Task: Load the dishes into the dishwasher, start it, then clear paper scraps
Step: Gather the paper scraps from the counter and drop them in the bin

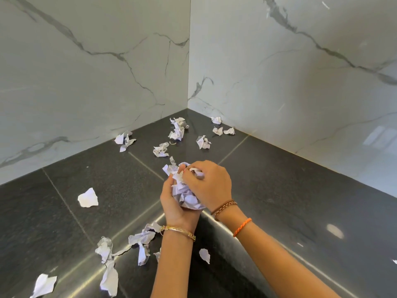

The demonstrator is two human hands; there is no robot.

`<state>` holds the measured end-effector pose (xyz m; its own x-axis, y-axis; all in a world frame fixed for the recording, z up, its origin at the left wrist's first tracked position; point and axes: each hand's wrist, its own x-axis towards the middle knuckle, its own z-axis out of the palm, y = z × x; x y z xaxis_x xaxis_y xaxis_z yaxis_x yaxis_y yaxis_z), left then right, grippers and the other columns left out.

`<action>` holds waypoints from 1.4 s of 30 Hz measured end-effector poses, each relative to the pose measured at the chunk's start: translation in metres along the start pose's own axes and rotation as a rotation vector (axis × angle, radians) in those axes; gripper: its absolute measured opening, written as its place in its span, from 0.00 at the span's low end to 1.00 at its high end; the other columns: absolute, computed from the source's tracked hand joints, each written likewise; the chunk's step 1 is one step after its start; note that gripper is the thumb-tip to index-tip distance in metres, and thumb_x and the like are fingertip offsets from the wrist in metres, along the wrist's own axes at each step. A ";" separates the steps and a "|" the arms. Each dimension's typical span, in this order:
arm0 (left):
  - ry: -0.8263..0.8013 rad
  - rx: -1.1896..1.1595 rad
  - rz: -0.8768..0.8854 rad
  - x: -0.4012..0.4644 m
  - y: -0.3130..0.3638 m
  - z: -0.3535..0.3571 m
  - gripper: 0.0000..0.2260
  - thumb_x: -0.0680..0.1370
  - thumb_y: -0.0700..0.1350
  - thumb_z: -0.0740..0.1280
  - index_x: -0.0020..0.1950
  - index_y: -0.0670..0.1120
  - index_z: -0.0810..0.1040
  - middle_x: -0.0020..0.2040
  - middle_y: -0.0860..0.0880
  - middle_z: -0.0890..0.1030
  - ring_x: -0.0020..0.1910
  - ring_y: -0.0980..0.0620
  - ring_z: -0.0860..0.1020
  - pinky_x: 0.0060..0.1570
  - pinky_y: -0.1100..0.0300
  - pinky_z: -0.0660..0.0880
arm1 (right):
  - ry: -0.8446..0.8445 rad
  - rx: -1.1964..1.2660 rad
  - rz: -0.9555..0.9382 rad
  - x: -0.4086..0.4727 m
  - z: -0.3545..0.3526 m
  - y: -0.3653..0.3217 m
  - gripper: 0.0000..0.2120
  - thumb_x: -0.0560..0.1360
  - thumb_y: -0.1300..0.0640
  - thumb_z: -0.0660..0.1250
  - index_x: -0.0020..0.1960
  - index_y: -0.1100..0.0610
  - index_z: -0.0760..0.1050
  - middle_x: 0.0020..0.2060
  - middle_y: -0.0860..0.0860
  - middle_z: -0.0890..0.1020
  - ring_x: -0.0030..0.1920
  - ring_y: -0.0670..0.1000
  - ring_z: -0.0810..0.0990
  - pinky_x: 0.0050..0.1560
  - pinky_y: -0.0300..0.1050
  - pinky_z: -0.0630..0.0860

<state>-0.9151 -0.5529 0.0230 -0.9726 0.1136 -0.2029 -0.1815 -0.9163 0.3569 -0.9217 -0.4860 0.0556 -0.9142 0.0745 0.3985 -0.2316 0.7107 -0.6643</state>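
Over dark counter corner, my left hand cupped under paper wad, right hand curled over it pressing down, loose scraps scattered around, marble walls behind

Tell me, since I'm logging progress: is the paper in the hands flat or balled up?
Balled up. The paper wad is creased and bunched, cupped in the left hand with the right hand pressing over it.
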 end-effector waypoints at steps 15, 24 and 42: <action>0.100 -0.089 0.039 0.006 -0.010 -0.004 0.19 0.79 0.47 0.56 0.38 0.45 0.83 0.36 0.48 0.82 0.35 0.53 0.82 0.39 0.62 0.79 | 0.046 0.228 -0.208 -0.001 0.025 0.011 0.23 0.74 0.55 0.48 0.64 0.59 0.72 0.46 0.48 0.79 0.46 0.47 0.76 0.53 0.46 0.71; 0.068 0.032 0.054 0.003 -0.011 0.000 0.13 0.78 0.46 0.59 0.42 0.46 0.82 0.36 0.49 0.83 0.35 0.53 0.82 0.35 0.63 0.79 | -0.033 -0.101 -0.273 -0.004 0.025 0.020 0.27 0.77 0.49 0.47 0.71 0.62 0.63 0.62 0.55 0.75 0.66 0.54 0.71 0.71 0.52 0.51; 0.119 -0.201 -0.124 -0.044 0.017 0.000 0.15 0.66 0.47 0.63 0.51 0.45 0.76 0.56 0.46 0.74 0.42 0.48 0.74 0.29 0.63 0.77 | 0.094 0.484 0.142 -0.036 -0.028 0.016 0.10 0.80 0.56 0.57 0.57 0.51 0.74 0.53 0.44 0.76 0.52 0.34 0.72 0.52 0.20 0.64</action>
<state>-0.8754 -0.5734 0.0379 -0.9185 0.1948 -0.3441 -0.2542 -0.9574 0.1367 -0.8831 -0.4575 0.0484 -0.9192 0.2252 0.3229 -0.2546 0.2857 -0.9239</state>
